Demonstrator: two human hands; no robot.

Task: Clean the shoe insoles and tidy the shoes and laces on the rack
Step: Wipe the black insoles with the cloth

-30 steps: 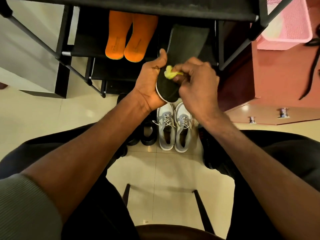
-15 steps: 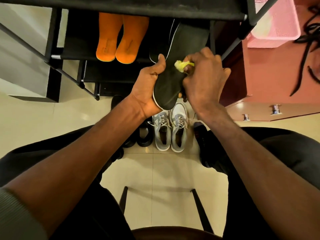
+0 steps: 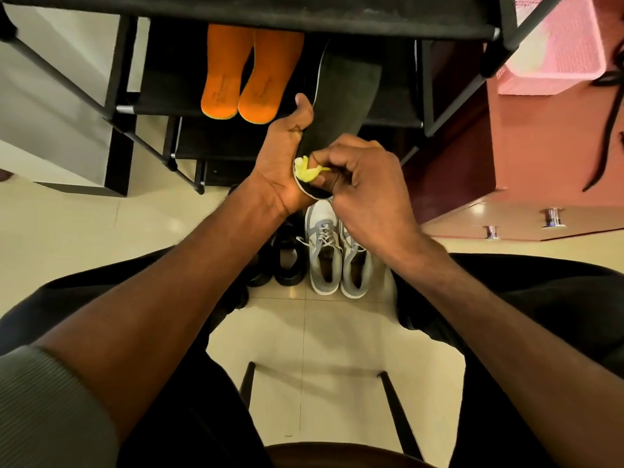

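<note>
Two hands clean a dark insole in front of the shoe rack.

The left hand (image 3: 283,163) holds the dark insole (image 3: 341,106) from the side, thumb up. The right hand (image 3: 364,194) is curled, pinching a small yellow cloth (image 3: 305,168) against the insole's near end. The orange insoles (image 3: 243,79) have writing too small to read.

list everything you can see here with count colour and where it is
dark insole: 1, black, held before the rack
cloth: 1, yellow, on the insole's near end
orange insoles: 2, on a rack shelf
shoe rack: 1, black, ahead
grey sneakers: 2, grey-white, on the floor
black shoes: 2, left of the sneakers
basket: 1, pink, upper right
laces: black, on the red surface at right
left hand: grips the insole
right hand: pinches the cloth
</note>
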